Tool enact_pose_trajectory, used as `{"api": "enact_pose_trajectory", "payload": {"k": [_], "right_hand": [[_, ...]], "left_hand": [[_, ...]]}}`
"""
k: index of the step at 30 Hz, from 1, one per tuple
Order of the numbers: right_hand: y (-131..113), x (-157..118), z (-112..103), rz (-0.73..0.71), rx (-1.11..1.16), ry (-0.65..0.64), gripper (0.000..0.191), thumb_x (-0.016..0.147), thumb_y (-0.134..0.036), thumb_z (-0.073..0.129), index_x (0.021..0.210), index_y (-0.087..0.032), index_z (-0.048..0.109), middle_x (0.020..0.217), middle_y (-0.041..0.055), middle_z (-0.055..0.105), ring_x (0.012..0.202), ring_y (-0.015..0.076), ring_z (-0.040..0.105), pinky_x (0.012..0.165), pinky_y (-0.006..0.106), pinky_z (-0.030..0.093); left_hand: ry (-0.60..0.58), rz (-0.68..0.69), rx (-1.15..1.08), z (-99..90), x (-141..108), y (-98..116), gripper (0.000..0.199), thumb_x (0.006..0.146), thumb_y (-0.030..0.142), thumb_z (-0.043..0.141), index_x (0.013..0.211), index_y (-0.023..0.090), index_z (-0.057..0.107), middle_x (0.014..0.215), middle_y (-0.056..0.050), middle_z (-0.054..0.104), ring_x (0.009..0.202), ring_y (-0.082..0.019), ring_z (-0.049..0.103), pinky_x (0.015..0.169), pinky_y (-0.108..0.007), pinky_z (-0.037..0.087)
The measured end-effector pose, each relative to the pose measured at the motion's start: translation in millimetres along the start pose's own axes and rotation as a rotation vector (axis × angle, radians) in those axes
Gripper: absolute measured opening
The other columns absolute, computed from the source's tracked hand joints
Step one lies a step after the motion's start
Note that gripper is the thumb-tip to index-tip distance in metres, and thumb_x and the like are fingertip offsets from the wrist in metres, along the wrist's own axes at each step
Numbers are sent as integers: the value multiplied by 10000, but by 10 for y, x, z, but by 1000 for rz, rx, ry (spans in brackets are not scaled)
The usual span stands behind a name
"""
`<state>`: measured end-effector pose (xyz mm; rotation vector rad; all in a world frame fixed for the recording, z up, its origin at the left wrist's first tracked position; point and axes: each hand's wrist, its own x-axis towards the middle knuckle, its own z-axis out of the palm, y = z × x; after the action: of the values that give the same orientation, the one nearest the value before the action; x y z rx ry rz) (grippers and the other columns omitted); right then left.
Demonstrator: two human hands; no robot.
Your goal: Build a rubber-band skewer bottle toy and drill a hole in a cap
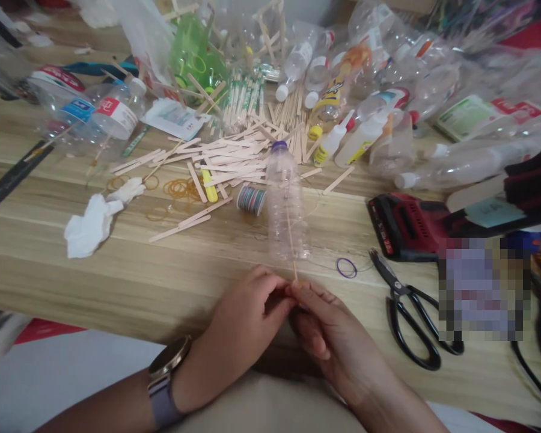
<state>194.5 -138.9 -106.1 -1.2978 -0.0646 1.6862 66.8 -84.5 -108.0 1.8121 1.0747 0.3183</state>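
1. Right hand [331, 328] first: thumb and forefinger are pinched tight on the near end of a thin wooden stick [290, 231]. The other fingers curl loosely underneath.
2. Left hand [241, 325] is in on it too — thumb and forefinger closed on the same end, with a small gap behind the tips. The two hands hide part of the exact grip.
3. The stick itself is slim, straight and pale. It runs away from the person, over the outline of a clear ribbed bottle [277, 210] with a purple cap [279, 145]; can't tell if it's inside the bottle or in front of it.
4. Bottle's just beyond the fingertips on the wooden worktop [234, 255], cap end farthest away. A spool of coloured thread [251, 200] is just left of it.
5. Pose-wise, both forearms come up from the bottom corners and the hands meet in the middle, near the worktop's edge. Left wrist wears a watch [170, 356].
6. Off to the right — a purple band [347, 268], then black-handled scissors [400, 290].
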Motion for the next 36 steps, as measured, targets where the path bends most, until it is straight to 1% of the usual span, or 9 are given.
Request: {"api": "enact_pose_trajectory", "payload": {"k": [6, 9, 13, 18, 20, 23, 26, 31, 36], "right_hand": [[10, -1, -15, -37, -42, 57, 391, 644, -464, 853, 634, -153, 617, 319, -66, 448, 276, 21, 296, 288, 111, 184], [-4, -15, -20, -64, -10, 83, 396, 598, -458, 883, 684, -137, 669, 376, -56, 485, 326, 29, 352, 302, 104, 232], [-13, -40, -17, -57, 68, 37, 374, 599, -426, 896, 675, -146, 660, 450, -57, 488, 392, 34, 367, 330, 107, 268], [2, -54, -35, -41, 113, -35, 327, 680, -419, 858, 740, -142, 694, 434, -75, 423, 403, 37, 324, 362, 126, 266], [14, -55, -44, -24, 147, -38, 326, 676, -411, 864, 762, -145, 697, 429, -84, 399, 409, 42, 302, 370, 135, 265], [32, -60, -49, 4, 191, -43, 315, 669, -391, 873, 756, -150, 690, 431, -91, 379, 420, 44, 284, 388, 143, 274], [43, -70, -53, 28, 205, -65, 305, 678, -384, 869, 759, -149, 693, 431, -90, 384, 420, 42, 268, 391, 144, 267], [52, -82, -73, 11, 212, -115, 286, 714, -395, 844, 745, -155, 692, 403, -87, 393, 399, 38, 271, 382, 142, 253], [74, -83, -93, 11, 223, -141, 272, 750, -403, 817, 739, -159, 698, 366, -90, 390, 350, 30, 274, 366, 142, 240]], "left_hand": [[-29, 30, 80, -61, -25, -11, 135, 870, 175, 482, 786, 177, 588, 837, -30, 580, 755, -170, 540, 664, -304, 399], [19, 69, -147, -123, -25, -1, 126, 847, 174, 488, 745, 188, 559, 797, -8, 567, 720, -140, 526, 648, -272, 402], [-3, -63, -566, -177, -25, -10, 123, 861, 229, 505, 780, 189, 588, 828, 1, 637, 636, -95, 500, 594, -231, 396], [-3, -76, -790, -230, -17, -47, 153, 861, 253, 536, 726, 183, 554, 736, 32, 604, 497, -58, 323, 479, -221, 276], [-10, -88, -729, -262, -7, -38, 172, 863, 271, 534, 713, 186, 532, 647, 45, 538, 511, -70, 347, 485, -219, 286], [19, -69, -467, -303, 1, -7, 159, 886, 292, 533, 760, 196, 540, 633, 52, 502, 568, -90, 439, 521, -214, 350], [92, 106, -133, -323, -5, 2, 76, 913, 231, 511, 885, 198, 574, 730, 38, 577, 657, -102, 531, 600, -221, 413], [80, 503, 350, -324, -27, -40, 220, 915, 119, 433, 875, 185, 640, 818, -20, 626, 735, -140, 592, 658, -260, 448], [186, 545, 564, -286, -68, 3, 283, 937, 143, 385, 972, 151, 666, 855, -68, 651, 705, -169, 617, 615, -281, 463]]}}
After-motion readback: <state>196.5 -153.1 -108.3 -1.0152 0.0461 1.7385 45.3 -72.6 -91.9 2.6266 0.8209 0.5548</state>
